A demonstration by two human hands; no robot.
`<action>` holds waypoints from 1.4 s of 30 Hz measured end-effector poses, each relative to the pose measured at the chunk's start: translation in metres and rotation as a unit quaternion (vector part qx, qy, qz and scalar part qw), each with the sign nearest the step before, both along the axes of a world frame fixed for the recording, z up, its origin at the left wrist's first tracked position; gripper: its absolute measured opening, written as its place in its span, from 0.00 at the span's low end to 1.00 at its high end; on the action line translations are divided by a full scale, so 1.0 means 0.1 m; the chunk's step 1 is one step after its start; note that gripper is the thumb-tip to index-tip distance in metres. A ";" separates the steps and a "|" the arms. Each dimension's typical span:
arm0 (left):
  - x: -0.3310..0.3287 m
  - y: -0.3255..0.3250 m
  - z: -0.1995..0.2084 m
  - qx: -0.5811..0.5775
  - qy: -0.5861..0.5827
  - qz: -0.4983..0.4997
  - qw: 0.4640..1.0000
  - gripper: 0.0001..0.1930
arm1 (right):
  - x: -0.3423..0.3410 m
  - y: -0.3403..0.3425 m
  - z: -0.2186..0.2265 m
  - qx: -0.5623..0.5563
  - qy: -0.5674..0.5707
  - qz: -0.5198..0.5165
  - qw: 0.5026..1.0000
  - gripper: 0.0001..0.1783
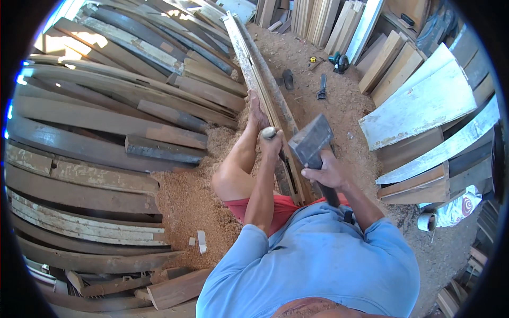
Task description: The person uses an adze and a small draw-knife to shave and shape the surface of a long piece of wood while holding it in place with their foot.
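My left hand is closed round the handle of a chisel, its pale rounded end showing above the fist. The blade is mostly hidden below the hand, over a long grooved wooden beam. In my right hand is a mallet with a big grey block head and a thick dark handle. The mallet head is raised to the right of the chisel, apart from its end. The beam runs from between my thighs away to the far side. My bare left foot rests against its left side.
Stacked planks fill the left side. Wood shavings cover the floor near my left leg. Beyond the beam lie a dark tool, a green power tool and a yellow tape measure. Boards lean at right.
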State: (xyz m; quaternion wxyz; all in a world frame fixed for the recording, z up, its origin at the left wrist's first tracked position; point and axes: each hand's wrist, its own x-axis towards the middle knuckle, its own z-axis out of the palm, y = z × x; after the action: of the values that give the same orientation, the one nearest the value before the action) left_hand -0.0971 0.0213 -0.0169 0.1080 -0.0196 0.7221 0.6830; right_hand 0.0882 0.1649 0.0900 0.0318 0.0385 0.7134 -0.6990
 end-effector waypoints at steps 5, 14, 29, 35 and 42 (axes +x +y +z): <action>1.05 -0.14 0.27 -0.004 0.237 -0.166 0.957 0.04 | 0.24 0.29 -0.37 -0.131 -0.015 -0.021 0.991 0.10; 1.90 0.50 0.89 -0.036 0.563 -0.317 0.763 0.12 | 0.41 0.94 -0.81 -0.271 -0.025 -0.003 0.962 0.11; 1.77 0.63 0.83 -0.134 0.570 -0.354 0.729 0.15 | 0.09 1.23 -1.35 0.014 -0.038 0.029 0.999 0.11; 0.78 -0.07 -0.42 -0.435 0.235 0.009 0.869 0.45 | 0.18 1.66 -0.79 0.106 -0.156 -0.116 0.975 0.14; 0.90 0.02 -0.84 -0.398 -0.020 -0.078 0.914 0.33 | 0.58 2.11 -1.70 0.341 -0.302 -0.125 0.881 0.15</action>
State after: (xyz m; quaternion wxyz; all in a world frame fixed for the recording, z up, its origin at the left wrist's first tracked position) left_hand -0.0069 0.0230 -0.1012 0.1593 -0.0182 0.9309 0.3283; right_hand 0.1464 0.3756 -0.0799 0.1428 0.3450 0.8528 -0.3650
